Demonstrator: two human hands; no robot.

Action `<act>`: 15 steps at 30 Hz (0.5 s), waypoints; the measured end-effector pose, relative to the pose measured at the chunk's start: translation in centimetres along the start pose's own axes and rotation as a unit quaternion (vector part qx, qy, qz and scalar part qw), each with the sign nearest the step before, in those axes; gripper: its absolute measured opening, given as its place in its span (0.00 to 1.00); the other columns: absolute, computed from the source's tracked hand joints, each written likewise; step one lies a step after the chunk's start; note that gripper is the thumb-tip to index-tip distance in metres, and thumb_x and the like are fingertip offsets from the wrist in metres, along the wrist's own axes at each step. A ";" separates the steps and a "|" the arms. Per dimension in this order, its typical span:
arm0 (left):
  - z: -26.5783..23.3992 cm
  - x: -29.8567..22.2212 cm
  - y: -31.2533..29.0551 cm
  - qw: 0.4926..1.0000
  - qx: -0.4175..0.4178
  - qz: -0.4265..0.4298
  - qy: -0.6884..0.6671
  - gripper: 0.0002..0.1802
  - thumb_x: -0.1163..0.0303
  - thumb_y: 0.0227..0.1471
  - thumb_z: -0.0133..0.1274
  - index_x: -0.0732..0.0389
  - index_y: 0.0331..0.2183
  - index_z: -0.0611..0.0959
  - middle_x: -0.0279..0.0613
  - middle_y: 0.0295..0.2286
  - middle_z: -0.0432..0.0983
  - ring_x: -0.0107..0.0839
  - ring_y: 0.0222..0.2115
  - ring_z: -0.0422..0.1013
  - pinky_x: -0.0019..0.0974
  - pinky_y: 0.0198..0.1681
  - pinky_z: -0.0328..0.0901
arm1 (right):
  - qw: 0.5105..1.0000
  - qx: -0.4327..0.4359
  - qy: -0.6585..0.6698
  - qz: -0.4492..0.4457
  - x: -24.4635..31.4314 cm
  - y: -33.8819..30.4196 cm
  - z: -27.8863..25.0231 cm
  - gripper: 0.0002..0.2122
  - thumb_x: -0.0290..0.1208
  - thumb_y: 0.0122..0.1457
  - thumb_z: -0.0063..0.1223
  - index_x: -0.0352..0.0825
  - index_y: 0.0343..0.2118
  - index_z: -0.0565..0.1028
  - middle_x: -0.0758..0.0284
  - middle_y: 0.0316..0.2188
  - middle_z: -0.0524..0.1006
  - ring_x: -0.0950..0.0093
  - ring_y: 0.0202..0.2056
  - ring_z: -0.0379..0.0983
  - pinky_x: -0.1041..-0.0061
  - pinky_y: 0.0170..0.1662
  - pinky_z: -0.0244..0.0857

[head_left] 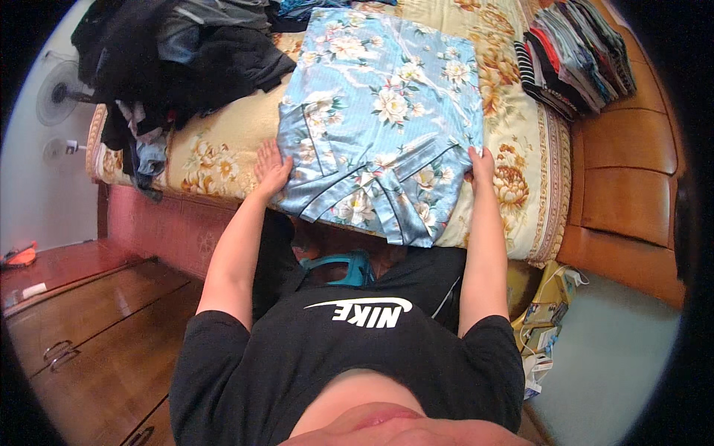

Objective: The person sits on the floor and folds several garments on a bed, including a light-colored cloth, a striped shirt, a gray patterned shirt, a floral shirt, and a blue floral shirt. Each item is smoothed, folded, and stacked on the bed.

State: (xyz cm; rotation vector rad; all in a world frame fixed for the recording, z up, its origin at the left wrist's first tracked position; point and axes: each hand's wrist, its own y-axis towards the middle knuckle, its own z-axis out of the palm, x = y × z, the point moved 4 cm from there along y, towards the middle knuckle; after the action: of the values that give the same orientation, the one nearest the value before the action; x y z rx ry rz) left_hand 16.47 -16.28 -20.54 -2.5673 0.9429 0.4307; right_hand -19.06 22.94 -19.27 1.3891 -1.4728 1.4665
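Observation:
A light blue satin garment [394, 111] with white flowers and dark piping lies spread on the bed in front of me. Its near part is folded over in crossing, slanted layers, and one end hangs slightly past the bed's front edge. My left hand [273, 168] rests flat at the garment's left edge, fingers stretched out and apart. At the right edge, my right hand [482, 165] pinches the cloth between thumb and fingers.
Dark clothes [171, 59] are heaped at the far left of the bed [238, 141]. A stack of folded clothes [576, 56] stands at the far right, beside a brown leather headboard [625, 186]. Below are a blue plastic stool [357, 267] and a wooden cabinet [97, 320].

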 end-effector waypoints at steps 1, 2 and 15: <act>0.0 -0.4 0.0 1.000 -0.003 0.013 -0.002 0.42 0.45 0.49 0.38 0.53 0.58 0.41 0.43 0.59 0.28 0.49 0.59 0.26 0.60 0.55 0.30 | 0.999 0.002 0.052 0.002 -0.2 -0.2 -0.3 0.08 0.37 0.55 0.48 0.38 0.32 0.69 0.73 0.15 0.68 0.81 0.11 0.60 0.82 0.08 0.50; -0.2 -0.6 -0.2 1.000 -0.011 0.022 0.002 0.44 0.45 0.48 0.40 0.52 0.58 0.41 0.43 0.59 0.29 0.48 0.59 0.28 0.60 0.55 0.30 | 0.992 0.012 0.123 0.023 -0.6 -0.6 -0.5 0.08 0.38 0.56 0.46 0.39 0.33 0.68 0.73 0.17 0.68 0.82 0.14 0.62 0.83 0.11 0.52; -8.2 -0.2 -9.7 0.955 0.037 0.283 0.076 0.38 0.72 0.43 0.52 0.56 0.55 0.56 0.51 0.55 0.48 0.45 0.57 0.45 0.44 0.57 0.44 | 0.794 -0.019 -0.413 -0.446 -0.4 -19.5 0.2 0.28 0.15 0.45 0.42 0.37 0.53 0.58 0.54 0.50 0.60 0.58 0.53 0.55 0.63 0.53 0.54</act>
State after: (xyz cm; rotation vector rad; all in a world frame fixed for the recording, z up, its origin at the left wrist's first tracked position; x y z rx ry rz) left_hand 24.07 -12.90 -10.87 -2.2516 1.7244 0.3381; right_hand -0.59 26.28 -14.06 2.3933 -0.9380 0.1946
